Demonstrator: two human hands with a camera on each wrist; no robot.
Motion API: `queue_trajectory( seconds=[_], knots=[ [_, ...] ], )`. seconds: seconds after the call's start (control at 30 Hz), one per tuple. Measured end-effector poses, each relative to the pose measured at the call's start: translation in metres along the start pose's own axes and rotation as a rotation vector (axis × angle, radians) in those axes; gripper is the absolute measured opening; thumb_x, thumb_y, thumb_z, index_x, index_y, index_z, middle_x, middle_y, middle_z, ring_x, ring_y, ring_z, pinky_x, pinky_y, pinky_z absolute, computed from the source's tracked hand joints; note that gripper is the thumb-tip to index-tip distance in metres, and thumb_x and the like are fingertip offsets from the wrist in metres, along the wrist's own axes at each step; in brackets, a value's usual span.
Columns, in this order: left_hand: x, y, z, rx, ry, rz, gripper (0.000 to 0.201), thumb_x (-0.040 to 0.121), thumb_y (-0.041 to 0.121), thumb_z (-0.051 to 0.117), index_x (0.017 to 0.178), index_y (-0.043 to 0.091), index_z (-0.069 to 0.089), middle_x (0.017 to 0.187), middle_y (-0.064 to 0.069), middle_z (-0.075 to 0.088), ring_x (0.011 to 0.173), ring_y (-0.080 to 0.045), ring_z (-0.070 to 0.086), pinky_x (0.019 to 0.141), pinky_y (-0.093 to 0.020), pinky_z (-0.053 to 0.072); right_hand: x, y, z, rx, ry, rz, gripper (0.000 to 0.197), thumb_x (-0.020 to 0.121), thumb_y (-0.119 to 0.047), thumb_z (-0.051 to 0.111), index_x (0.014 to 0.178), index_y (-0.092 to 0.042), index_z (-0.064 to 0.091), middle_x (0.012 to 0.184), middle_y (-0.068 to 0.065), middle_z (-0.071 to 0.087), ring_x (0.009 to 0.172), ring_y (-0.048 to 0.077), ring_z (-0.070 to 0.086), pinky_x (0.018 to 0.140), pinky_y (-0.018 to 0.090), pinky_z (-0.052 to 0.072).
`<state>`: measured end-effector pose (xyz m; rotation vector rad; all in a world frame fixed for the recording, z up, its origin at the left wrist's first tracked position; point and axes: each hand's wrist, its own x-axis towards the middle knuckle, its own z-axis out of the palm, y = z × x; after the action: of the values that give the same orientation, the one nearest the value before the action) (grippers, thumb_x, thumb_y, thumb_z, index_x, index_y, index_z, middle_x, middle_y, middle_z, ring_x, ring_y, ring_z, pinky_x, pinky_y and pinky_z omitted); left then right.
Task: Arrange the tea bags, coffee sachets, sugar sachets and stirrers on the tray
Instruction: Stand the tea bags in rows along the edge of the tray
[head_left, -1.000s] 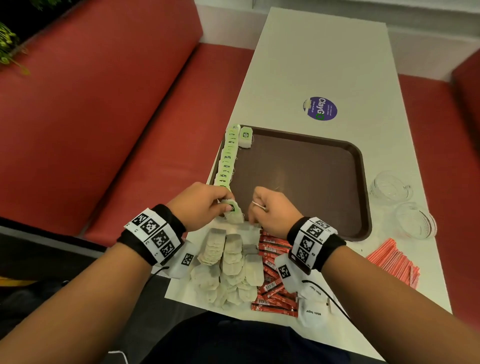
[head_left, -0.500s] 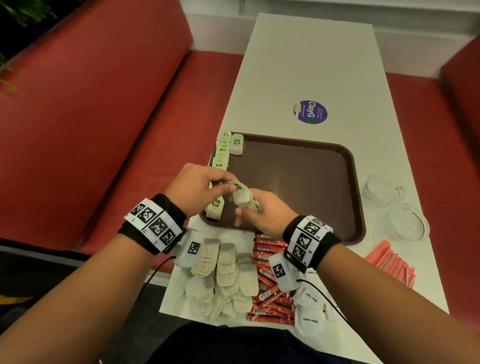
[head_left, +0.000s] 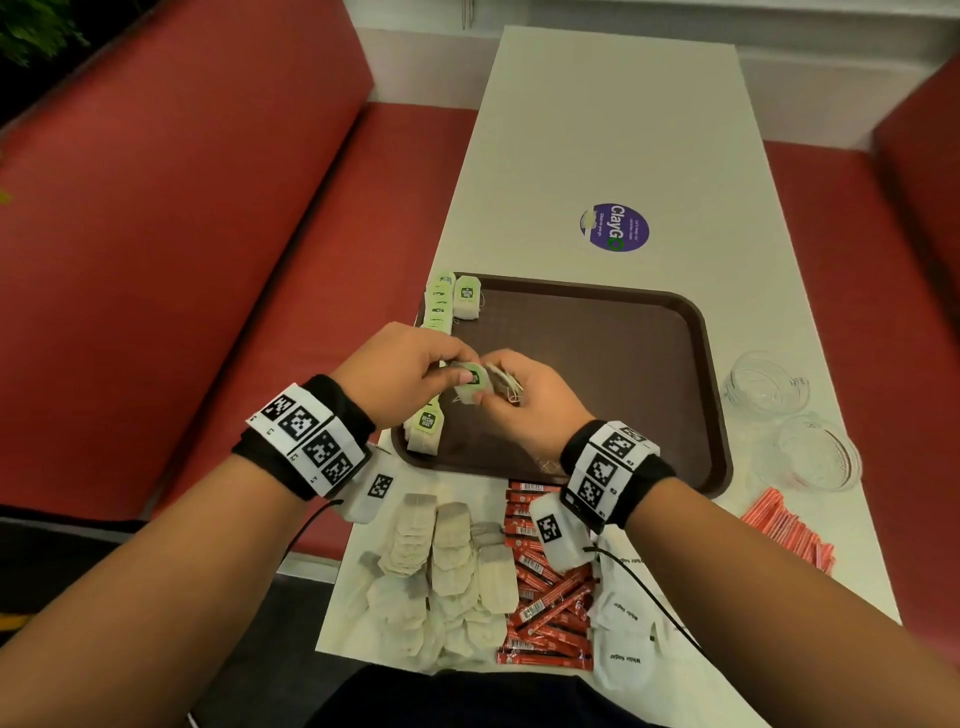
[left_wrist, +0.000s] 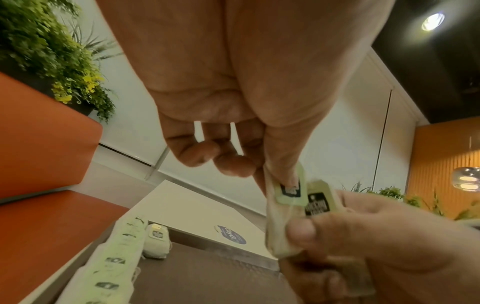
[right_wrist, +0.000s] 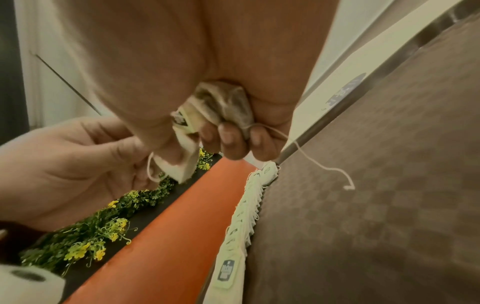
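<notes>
Both hands meet above the near left part of the brown tray (head_left: 649, 364). My left hand (head_left: 410, 371) pinches one green-tagged tea bag (head_left: 474, 384) by its tag (left_wrist: 288, 190). My right hand (head_left: 524, 400) grips a small bunch of tea bags (right_wrist: 223, 107) in its curled fingers, and its thumb (left_wrist: 301, 229) presses the same bag. A loose string (right_wrist: 324, 166) hangs from the bunch. A row of tea bags (head_left: 439, 306) lines the tray's left edge. Loose tea bags (head_left: 447, 561), red coffee sachets (head_left: 545, 587), white sugar sachets (head_left: 623, 639) and orange stirrers (head_left: 789, 535) lie on the table.
Two clear glass bowls (head_left: 769, 384) (head_left: 815, 452) stand right of the tray. A purple round sticker (head_left: 614, 227) marks the white table (head_left: 613, 130) beyond it. Red bench seats (head_left: 182, 234) flank the table. Plants (left_wrist: 52, 51) stand behind the left bench.
Both hands rose from the table's near edge to above the tray's near left part. The left hand now pinches one tea bag out of the bunch in the right hand.
</notes>
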<state>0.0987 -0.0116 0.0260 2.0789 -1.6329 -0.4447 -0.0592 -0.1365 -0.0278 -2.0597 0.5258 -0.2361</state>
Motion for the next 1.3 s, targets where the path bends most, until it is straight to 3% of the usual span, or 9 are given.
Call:
queue_trajectory(
  seconds=[0.07, 0.17, 0.27, 0.37, 0.7, 0.8, 1.03, 1.2, 1.3],
  knots=[
    [0.006, 0.001, -0.001, 0.018, 0.006, 0.021, 0.012, 0.094, 0.028, 0.066, 0.101, 0.029, 0.075, 0.077, 0.012, 0.068, 0.068, -0.002, 0.056, 0.066, -0.023, 0.044, 0.003, -0.001, 0.003, -0.013, 0.015, -0.004, 0.004, 0.094, -0.023, 0.064, 0.096, -0.019, 0.066, 0.081, -0.001, 0.067, 0.075, 0.018, 0.061, 0.072, 0.040, 0.052],
    [0.019, -0.004, -0.004, 0.061, -0.018, 0.025, 0.012, 0.093, 0.027, 0.066, 0.101, 0.030, 0.075, 0.079, 0.013, 0.068, 0.069, -0.002, 0.056, 0.069, -0.024, 0.044, 0.006, -0.002, 0.003, -0.038, 0.009, 0.005, 0.009, 0.096, -0.021, 0.063, 0.087, -0.021, 0.061, 0.073, -0.007, 0.060, 0.067, 0.012, 0.054, 0.066, 0.034, 0.045],
    [0.044, -0.016, -0.009, 0.086, 0.001, -0.065, 0.014, 0.096, 0.028, 0.063, 0.106, 0.026, 0.073, 0.079, 0.013, 0.063, 0.069, -0.005, 0.054, 0.072, -0.028, 0.045, 0.008, -0.002, 0.001, -0.051, 0.012, 0.063, 0.005, 0.100, -0.024, 0.057, 0.103, -0.022, 0.059, 0.081, -0.010, 0.059, 0.067, 0.005, 0.051, 0.064, 0.027, 0.039],
    [0.080, -0.033, -0.017, 0.181, 0.001, -0.174, 0.020, 0.098, 0.030, 0.058, 0.115, 0.025, 0.068, 0.094, 0.004, 0.067, 0.082, -0.015, 0.059, 0.080, -0.035, 0.050, 0.006, -0.003, -0.005, -0.013, -0.009, 0.145, 0.013, 0.101, -0.020, 0.051, 0.114, -0.019, 0.050, 0.083, -0.006, 0.057, 0.064, 0.008, 0.050, 0.058, 0.024, 0.036],
    [0.165, -0.077, 0.013, 0.399, -0.301, -0.274, 0.036, 0.093, 0.032, 0.067, 0.127, 0.018, 0.066, 0.123, -0.005, 0.065, 0.113, -0.026, 0.059, 0.090, -0.034, 0.047, -0.006, 0.007, -0.020, 0.031, -0.035, 0.214, 0.005, 0.099, -0.014, 0.043, 0.095, -0.018, 0.045, 0.080, 0.007, 0.057, 0.069, 0.020, 0.051, 0.067, 0.043, 0.046],
    [0.179, -0.084, 0.021, 0.413, -0.296, -0.307, 0.033, 0.091, 0.032, 0.070, 0.122, 0.020, 0.068, 0.122, -0.003, 0.066, 0.112, -0.025, 0.060, 0.091, -0.035, 0.050, -0.009, 0.010, -0.025, 0.001, -0.041, 0.212, 0.016, 0.098, -0.013, 0.043, 0.086, -0.023, 0.044, 0.080, 0.005, 0.057, 0.070, 0.018, 0.049, 0.066, 0.038, 0.041],
    [0.192, -0.083, 0.034, 0.511, -0.222, -0.355, 0.036, 0.089, 0.034, 0.072, 0.120, 0.018, 0.064, 0.120, -0.004, 0.065, 0.110, -0.028, 0.061, 0.082, -0.036, 0.049, -0.008, 0.023, -0.028, 0.008, -0.004, 0.212, 0.017, 0.100, -0.019, 0.048, 0.084, -0.025, 0.046, 0.077, 0.002, 0.056, 0.068, 0.018, 0.050, 0.066, 0.043, 0.046],
    [0.190, -0.081, 0.053, 0.527, -0.277, -0.385, 0.029, 0.088, 0.044, 0.068, 0.092, 0.015, 0.066, 0.094, -0.004, 0.067, 0.083, -0.026, 0.062, 0.065, -0.032, 0.047, -0.005, 0.029, -0.027, -0.070, 0.010, 0.132, 0.018, 0.102, -0.028, 0.053, 0.087, -0.019, 0.054, 0.080, -0.004, 0.055, 0.070, 0.014, 0.052, 0.066, 0.033, 0.042],
    [0.186, -0.085, 0.055, 0.488, -0.285, -0.413, 0.024, 0.087, 0.040, 0.067, 0.085, 0.016, 0.066, 0.089, -0.004, 0.069, 0.077, -0.024, 0.062, 0.062, -0.030, 0.045, -0.004, 0.031, -0.028, -0.070, 0.027, 0.112, 0.015, 0.101, -0.029, 0.057, 0.094, -0.018, 0.063, 0.082, -0.006, 0.058, 0.072, 0.012, 0.055, 0.067, 0.031, 0.045]
  ],
)
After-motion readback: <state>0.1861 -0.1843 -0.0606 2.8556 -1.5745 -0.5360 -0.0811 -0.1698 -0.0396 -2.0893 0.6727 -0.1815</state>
